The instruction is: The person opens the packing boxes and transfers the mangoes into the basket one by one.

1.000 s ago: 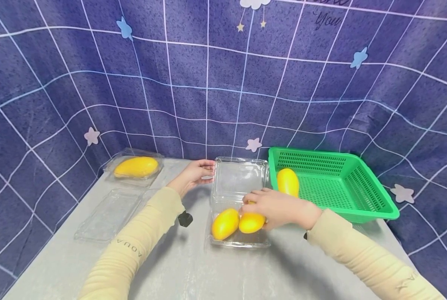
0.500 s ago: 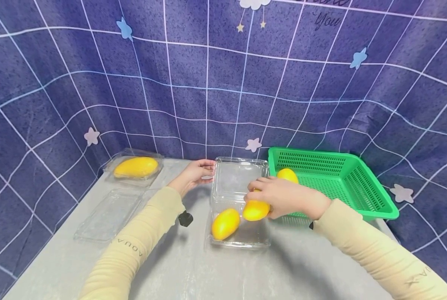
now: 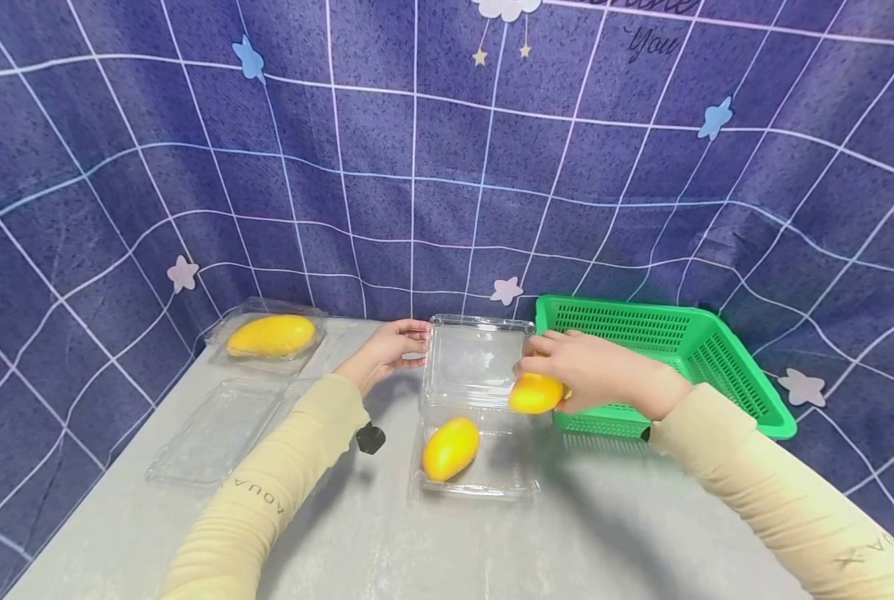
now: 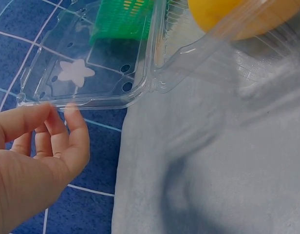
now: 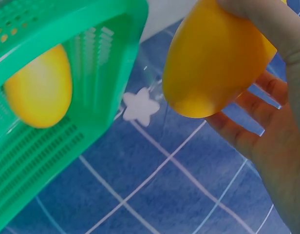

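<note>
My right hand (image 3: pixel 585 367) grips a yellow mango (image 3: pixel 535 394), its fingers and thumb around the fruit, above the right side of an open clear plastic clamshell box (image 3: pixel 480 487). In the right wrist view this mango (image 5: pixel 213 63) hangs beside the green basket. A second mango (image 3: pixel 451 449) lies in the box's left half. My left hand (image 3: pixel 396 350) pinches the edge of the raised lid (image 3: pixel 480 358); in the left wrist view, thumb and fingertips meet at the lid's rim (image 4: pixel 99 103). Another mango (image 5: pixel 40 87) sits inside the green basket (image 3: pixel 739 421), hidden behind my right hand in the head view.
At the back left, a clear box holds one mango (image 3: pixel 270 335). An open clear plastic tray (image 3: pixel 214 433) lies in front of it. A blue curtain (image 3: pixel 447 167) with a line grid hangs around the grey table (image 3: pixel 432 550).
My right hand has lifted the mango up out of the box's right half and carried it rightward and back toward the basket. The left hand stays at the lid.
</note>
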{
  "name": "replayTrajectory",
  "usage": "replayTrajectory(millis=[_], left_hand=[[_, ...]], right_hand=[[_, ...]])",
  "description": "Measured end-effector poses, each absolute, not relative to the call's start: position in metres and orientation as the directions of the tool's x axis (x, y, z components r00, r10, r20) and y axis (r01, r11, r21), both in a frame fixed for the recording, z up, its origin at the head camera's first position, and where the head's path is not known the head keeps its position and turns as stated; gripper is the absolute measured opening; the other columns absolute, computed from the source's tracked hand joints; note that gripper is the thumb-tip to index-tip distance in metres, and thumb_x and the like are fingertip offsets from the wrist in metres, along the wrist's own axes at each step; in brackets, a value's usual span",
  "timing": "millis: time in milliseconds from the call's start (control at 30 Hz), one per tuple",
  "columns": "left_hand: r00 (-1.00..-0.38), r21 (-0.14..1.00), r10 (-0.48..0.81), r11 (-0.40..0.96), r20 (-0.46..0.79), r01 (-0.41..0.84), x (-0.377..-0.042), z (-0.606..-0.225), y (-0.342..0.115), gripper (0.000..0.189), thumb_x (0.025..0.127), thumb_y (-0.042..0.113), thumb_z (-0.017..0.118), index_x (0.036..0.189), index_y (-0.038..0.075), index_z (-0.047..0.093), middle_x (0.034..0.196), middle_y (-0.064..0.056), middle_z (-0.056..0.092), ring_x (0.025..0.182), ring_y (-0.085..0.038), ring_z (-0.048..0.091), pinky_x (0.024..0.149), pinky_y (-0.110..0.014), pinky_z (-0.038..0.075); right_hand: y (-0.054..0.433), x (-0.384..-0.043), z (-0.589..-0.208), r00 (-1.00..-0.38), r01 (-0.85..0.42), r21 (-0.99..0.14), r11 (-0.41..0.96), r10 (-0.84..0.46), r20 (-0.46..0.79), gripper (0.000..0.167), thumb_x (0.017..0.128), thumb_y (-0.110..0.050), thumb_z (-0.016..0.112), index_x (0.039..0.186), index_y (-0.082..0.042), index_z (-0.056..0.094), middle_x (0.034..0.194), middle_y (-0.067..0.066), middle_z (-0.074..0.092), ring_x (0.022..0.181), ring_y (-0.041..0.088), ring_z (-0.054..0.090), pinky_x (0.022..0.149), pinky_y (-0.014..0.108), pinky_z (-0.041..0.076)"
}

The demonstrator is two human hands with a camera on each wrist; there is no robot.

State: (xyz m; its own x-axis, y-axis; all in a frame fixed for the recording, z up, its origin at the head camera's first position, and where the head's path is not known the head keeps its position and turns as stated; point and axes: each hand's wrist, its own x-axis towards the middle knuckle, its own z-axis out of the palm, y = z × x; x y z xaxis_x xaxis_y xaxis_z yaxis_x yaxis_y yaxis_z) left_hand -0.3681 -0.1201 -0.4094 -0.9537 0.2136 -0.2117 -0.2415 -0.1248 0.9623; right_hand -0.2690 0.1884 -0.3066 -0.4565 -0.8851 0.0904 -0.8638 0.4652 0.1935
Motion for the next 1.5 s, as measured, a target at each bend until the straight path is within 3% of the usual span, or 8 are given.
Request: replayTrajectory(millis=[367, 600, 1100, 1333, 1500], left_hand=[[-0.953, 0.961, 0.212, -0.124, -0.218, -0.248, -0.367, -0.408, -0.119, 0.042, 0.083, -0.017, 0.054, 0.122, -0.001, 0.052, 0.093, -0.003, 0.054, 0.079, -0.015, 0.057, 0.069, -0.029, 0.057], [-0.953, 0.961, 0.205, -0.118, -0.224, -0.251, -0.366, -0.406, -0.119, 0.042, 0.083, -0.017, 0.054, 0.122, -0.001, 0.052, 0.093, -0.003, 0.053, 0.077, -0.014, 0.056, 0.068, -0.029, 0.057], [-0.954, 0.960, 0.205, -0.129, -0.219, -0.248, -0.367, -0.407, -0.120, 0.040, 0.080, -0.017, 0.057, 0.116, 0.001, 0.055, 0.090, -0.003, 0.055, 0.077, -0.014, 0.056, 0.069, -0.030, 0.057], [-0.954, 0.959, 0.202, -0.133, -0.222, -0.252, -0.364, -0.405, -0.120, 0.037, 0.081, -0.017, 0.056, 0.113, 0.002, 0.056, 0.090, -0.003, 0.054, 0.076, -0.014, 0.056, 0.070, -0.030, 0.057], [-0.955, 0.959, 0.196, -0.130, -0.224, -0.251, -0.363, -0.405, -0.120, 0.038, 0.083, -0.017, 0.054, 0.115, 0.001, 0.055, 0.091, -0.003, 0.053, 0.075, -0.013, 0.055, 0.069, -0.029, 0.057]], right_hand=[[0.218, -0.279, -0.309, -0.509, -0.833, 0.177, 0.524, -0.852, 0.122, 0.053, 0.063, -0.034, 0.084, 0.109, -0.023, 0.059, 0.105, -0.002, 0.057, 0.095, 0.019, 0.055, 0.080, 0.039, 0.053], [0.239, -0.286, -0.315, -0.553, -0.811, 0.136, 0.569, -0.822, 0.137, 0.055, 0.060, -0.029, 0.086, 0.108, -0.019, 0.061, 0.104, -0.001, 0.059, 0.095, 0.020, 0.056, 0.082, 0.040, 0.053], [0.279, -0.290, -0.334, -0.671, -0.735, 0.049, 0.676, -0.736, 0.091, 0.055, 0.056, -0.017, 0.086, 0.105, -0.019, 0.060, 0.100, 0.001, 0.057, 0.086, 0.019, 0.057, 0.072, 0.040, 0.055], [0.292, -0.296, -0.345, -0.690, -0.720, 0.022, 0.693, -0.720, 0.073, 0.055, 0.054, -0.011, 0.084, 0.103, -0.018, 0.061, 0.094, -0.001, 0.055, 0.078, 0.015, 0.054, 0.064, 0.035, 0.053], [0.298, -0.300, -0.351, -0.703, -0.709, 0.006, 0.705, -0.708, 0.067, 0.054, 0.055, -0.013, 0.084, 0.104, -0.018, 0.061, 0.092, -0.002, 0.055, 0.079, 0.014, 0.054, 0.066, 0.035, 0.054]])
